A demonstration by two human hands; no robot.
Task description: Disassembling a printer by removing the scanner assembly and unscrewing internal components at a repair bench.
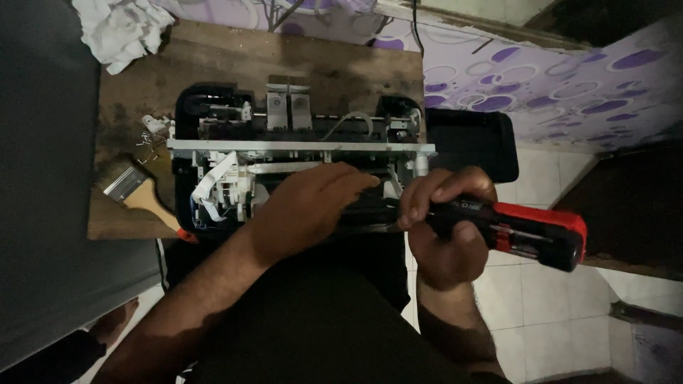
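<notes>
An opened printer (299, 135) with its cover off lies on a small wooden table (213, 57), showing a metal rail, white ribbon cables and black plastic parts. My left hand (306, 206) rests on the printer's front middle, fingers pointing right into the mechanism. My right hand (445, 227) grips a red and black screwdriver (526, 231) by the handle, its tip pointing left into the printer beside my left fingers. The tip itself is hidden behind my hands.
A paintbrush (139, 193) with a wooden handle lies at the table's left edge, near several small screws (149, 139). A crumpled white cloth (121, 28) sits at the far left corner. A black panel (473, 142) leans right of the printer. Tiled floor lies below.
</notes>
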